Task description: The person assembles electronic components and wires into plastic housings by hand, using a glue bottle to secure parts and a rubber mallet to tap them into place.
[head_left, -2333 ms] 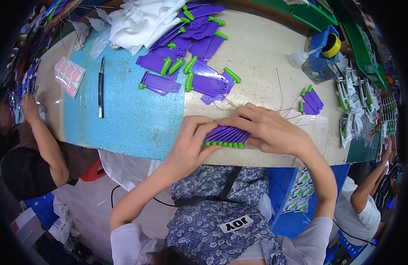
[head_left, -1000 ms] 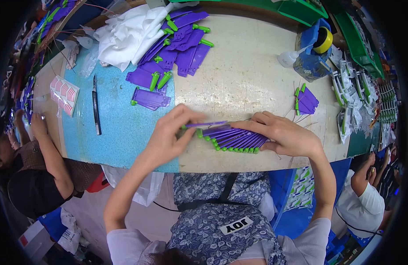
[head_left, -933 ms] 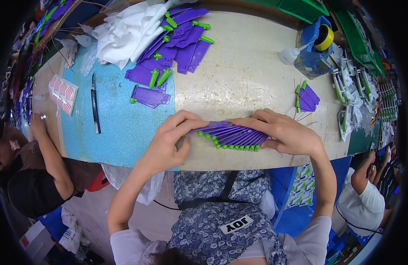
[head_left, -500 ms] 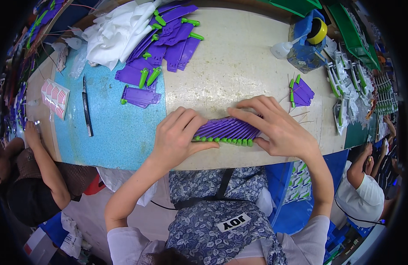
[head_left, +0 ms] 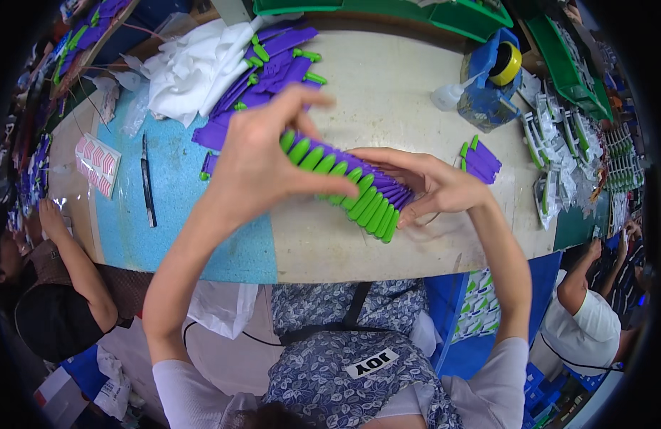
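While both hands are raised over the bench (head_left: 387, 93), they clasp a fanned stack (head_left: 348, 187) of purple pieces with green tips between them. Left hand (head_left: 262, 161) grips the stack's upper left end, its fingers (head_left: 302, 96) curled over the top and the thumb pressed along the green tips. Right hand (head_left: 434, 186) cups the lower right end, fingers (head_left: 387, 156) closed along the purple backs, thumb tucked under near the last green tips. That stack sits tilted, running from upper left down to lower right, above the pale part of the bench near its front edge. Behind the left hand lies a loose pile (head_left: 269, 64) of the same purple and green pieces, touching a heap of white bags (head_left: 191, 68). A small group of pieces (head_left: 479, 159) lies just right of the right hand. A black knife (head_left: 148, 182) rests on the blue mat (head_left: 180, 207), with a red-patterned sheet (head_left: 96, 163) beside it. At the far right stands a blue holder with a yellow tape roll (head_left: 505, 63). Other people sit at the left and right edges.
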Demonstrator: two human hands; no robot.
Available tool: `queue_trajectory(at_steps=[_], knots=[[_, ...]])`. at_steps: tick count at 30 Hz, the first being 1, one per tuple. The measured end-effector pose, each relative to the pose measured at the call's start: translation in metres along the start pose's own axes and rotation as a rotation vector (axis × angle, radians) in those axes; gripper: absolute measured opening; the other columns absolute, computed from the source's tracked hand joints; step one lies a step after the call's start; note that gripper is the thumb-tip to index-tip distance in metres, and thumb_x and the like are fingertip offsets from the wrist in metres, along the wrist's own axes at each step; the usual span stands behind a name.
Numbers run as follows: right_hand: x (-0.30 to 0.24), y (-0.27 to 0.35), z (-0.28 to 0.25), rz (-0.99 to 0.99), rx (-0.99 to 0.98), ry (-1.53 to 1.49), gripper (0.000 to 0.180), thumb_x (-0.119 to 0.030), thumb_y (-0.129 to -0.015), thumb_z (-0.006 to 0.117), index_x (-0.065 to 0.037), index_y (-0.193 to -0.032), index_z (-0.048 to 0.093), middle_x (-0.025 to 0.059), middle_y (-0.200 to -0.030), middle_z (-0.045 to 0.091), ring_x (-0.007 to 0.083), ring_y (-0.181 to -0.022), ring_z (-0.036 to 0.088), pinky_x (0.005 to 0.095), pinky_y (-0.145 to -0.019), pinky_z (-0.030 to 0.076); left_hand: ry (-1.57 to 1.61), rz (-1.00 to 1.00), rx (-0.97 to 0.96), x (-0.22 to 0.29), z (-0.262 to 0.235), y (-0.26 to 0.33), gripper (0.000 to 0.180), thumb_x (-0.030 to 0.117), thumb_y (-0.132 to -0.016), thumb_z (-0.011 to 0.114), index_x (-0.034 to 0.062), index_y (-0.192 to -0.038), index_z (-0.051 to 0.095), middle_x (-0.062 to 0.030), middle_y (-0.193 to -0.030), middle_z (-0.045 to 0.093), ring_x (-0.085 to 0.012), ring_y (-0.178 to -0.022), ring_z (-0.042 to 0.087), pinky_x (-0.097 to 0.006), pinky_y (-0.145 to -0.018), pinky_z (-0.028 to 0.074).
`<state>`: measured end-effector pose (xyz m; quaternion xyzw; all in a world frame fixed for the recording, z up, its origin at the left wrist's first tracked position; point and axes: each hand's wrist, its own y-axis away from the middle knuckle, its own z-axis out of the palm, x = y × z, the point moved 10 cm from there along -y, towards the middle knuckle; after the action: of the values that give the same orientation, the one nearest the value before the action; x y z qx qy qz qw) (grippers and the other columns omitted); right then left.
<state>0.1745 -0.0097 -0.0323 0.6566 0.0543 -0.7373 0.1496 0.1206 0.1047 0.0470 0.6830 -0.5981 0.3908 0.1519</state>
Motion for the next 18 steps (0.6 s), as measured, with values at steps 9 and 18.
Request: queue_trajectory(at_steps=[9, 18], knots=[[0.006, 0.004, -0.009, -0.257, 0.257, -0.584, 0.100, 0.014, -0.062, 0.075, 0.000, -0.147, 0.024, 0.0121, -0.147, 0.034, 0.0221, -0.137, 0.032, 0.0355, -0.112, 0.029, 1.209, -0.391, 0.393, -0.035, 0.016, -0.025, 0.032, 0.033, -0.095, 0.057, 0.0020, -0.103, 0.058, -0.0094, -0.091, 0.065, -0.0153, -0.081, 0.065, -0.026, -0.076, 0.052], [0.012, 0.014, -0.011, -0.314, 0.340, -0.546, 0.095, 0.010, -0.062, 0.079, 0.001, -0.143, 0.030, 0.0133, -0.144, 0.038, 0.0247, -0.134, 0.036, 0.0389, -0.112, 0.029, 1.122, -0.385, 0.432, -0.010, 0.025, -0.034, 0.044, 0.045, -0.102, 0.030, 0.0033, -0.105, 0.043, -0.0144, -0.072, 0.062, -0.0129, -0.054, 0.055, -0.026, -0.051, 0.046]])
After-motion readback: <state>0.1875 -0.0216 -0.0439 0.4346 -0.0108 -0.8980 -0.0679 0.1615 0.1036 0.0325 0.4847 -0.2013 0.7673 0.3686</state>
